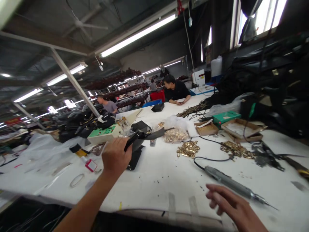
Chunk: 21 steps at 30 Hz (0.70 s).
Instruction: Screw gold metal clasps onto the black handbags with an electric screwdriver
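My left hand [116, 155] is closed around the end of a black strap-like piece [132, 139] and holds it above the table. Its far end reaches toward a plastic bag of gold-coloured metal parts [175, 133]. Under and behind it lie flat black pieces [136, 158]. My right hand [225, 201] hovers over the front of the table with fingers apart and nothing in them. Just beyond it lies a grey electric screwdriver [228, 182] with a thin bit and a black cord. Tiny dark screws [158, 182] are scattered between my hands.
Loose gold metal parts [188, 149] lie mid-table, with another pile [235, 149] to the right. A green box [227, 117] and cardboard trays [241, 129] stand behind. A red-labelled bottle [90, 165] is at left. Across the table sits a person [180, 90].
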Motion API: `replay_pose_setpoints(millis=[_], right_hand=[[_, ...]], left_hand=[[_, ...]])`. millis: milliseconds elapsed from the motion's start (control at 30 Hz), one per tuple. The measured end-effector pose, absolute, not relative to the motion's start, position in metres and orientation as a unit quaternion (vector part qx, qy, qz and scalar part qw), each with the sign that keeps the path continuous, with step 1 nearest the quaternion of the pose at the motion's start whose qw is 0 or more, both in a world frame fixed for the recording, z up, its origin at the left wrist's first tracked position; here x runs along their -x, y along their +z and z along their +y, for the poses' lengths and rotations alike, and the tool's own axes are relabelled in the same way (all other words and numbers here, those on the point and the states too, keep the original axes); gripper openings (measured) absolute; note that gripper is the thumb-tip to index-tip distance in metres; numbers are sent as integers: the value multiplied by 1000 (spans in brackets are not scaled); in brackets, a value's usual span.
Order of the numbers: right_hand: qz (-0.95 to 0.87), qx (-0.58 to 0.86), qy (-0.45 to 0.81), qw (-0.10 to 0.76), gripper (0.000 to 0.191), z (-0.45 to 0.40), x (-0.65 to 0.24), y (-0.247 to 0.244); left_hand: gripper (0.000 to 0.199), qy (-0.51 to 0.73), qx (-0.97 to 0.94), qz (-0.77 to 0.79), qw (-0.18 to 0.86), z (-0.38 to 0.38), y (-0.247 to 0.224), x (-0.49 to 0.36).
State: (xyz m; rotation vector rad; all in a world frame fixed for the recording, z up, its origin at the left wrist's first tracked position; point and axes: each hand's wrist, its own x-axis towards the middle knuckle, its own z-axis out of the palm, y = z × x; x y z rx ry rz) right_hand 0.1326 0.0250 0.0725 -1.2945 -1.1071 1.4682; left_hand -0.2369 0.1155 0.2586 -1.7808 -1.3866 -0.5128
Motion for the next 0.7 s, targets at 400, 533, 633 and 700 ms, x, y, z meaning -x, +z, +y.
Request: replay_pose_setpoints(millis=[400, 533, 633, 700], right_hand=[[-269, 390, 761, 443, 39, 1, -142, 137], [-383, 354, 750, 407, 48, -13, -183, 139], [-505, 317, 720, 355, 44, -21, -203, 139], [-603, 301, 672, 307, 37, -28, -208, 138]], left_hand=[[28, -268, 846, -349, 302, -97, 148, 113], [38, -280, 888, -313, 188, -122, 136, 91], [37, -337, 861, -363, 116, -119, 149, 69], [39, -365, 829, -414, 91, -108, 157, 52]])
